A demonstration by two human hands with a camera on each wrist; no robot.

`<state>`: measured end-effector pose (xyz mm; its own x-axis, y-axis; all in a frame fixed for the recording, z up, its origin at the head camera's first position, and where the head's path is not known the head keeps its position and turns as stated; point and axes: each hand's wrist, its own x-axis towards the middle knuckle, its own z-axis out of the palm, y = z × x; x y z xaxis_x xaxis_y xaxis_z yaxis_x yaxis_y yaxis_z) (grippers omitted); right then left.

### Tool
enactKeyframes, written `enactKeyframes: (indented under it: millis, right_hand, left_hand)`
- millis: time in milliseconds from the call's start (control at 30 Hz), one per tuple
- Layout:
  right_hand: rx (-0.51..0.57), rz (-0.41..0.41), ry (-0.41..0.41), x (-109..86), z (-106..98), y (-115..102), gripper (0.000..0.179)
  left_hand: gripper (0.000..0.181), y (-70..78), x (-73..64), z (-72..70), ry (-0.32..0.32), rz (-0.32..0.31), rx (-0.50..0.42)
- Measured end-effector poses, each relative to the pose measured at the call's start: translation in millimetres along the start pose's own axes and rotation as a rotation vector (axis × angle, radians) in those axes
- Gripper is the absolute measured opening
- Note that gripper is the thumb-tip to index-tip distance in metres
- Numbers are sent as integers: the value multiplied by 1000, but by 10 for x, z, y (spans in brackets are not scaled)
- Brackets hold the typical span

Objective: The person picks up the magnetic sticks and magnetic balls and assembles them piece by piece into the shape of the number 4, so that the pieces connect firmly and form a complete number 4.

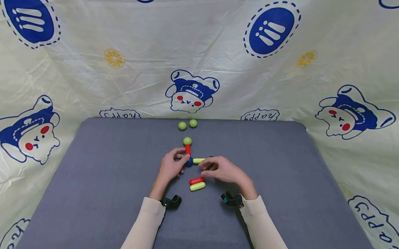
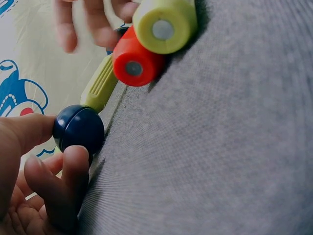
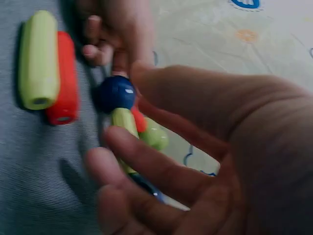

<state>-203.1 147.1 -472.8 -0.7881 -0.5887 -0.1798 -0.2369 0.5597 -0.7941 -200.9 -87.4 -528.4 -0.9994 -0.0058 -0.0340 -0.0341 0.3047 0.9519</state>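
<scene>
My left hand (image 1: 171,164) pinches a blue ball (image 2: 79,129) between thumb and fingers. From that ball a red rod (image 1: 188,150) runs away from me to a green ball (image 1: 187,141). A yellow-green rod (image 1: 198,161) extends to the right from the same blue ball. At the rod's far end a second dark blue ball (image 3: 145,186) shows partly, mostly covered by fingers. Over this end hovers my right hand (image 1: 225,170), its fingers loosely bent and apart, with nothing between them.
Nearer to me, a loose red rod (image 1: 196,181) and a loose yellow-green rod (image 1: 197,186) lie side by side, with metal discs in their ends. Two green balls, the left one (image 1: 182,125) and the right one (image 1: 193,123), sit by the grey table's (image 1: 117,209) back edge.
</scene>
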Motion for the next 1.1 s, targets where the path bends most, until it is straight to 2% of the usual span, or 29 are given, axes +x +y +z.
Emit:
enactKeyframes:
  millis: [133,400,633,767,900,1100]
  right_hand:
    - [-11,27,-96,27,70,29,25]
    - [-54,34,-119,65,141,10,21]
    - [-118,86,-118,69,166,-35,18]
    - [-163,74,-129,62,174,-68,19]
    - [-146,60,-110,48,149,-78,15]
    - [-84,27,9,-6,-4,-41,19]
  left_hand:
    - [39,-9,4,9,-9,-2,0]
    - [40,-15,15,9,-9,4,-6]
    - [41,-6,20,0,-14,-1,-13]
    - [41,-2,12,1,-18,-6,-15]
    - [41,-2,7,-2,-15,-8,-21]
    - [41,-4,10,-5,-13,-8,-21]
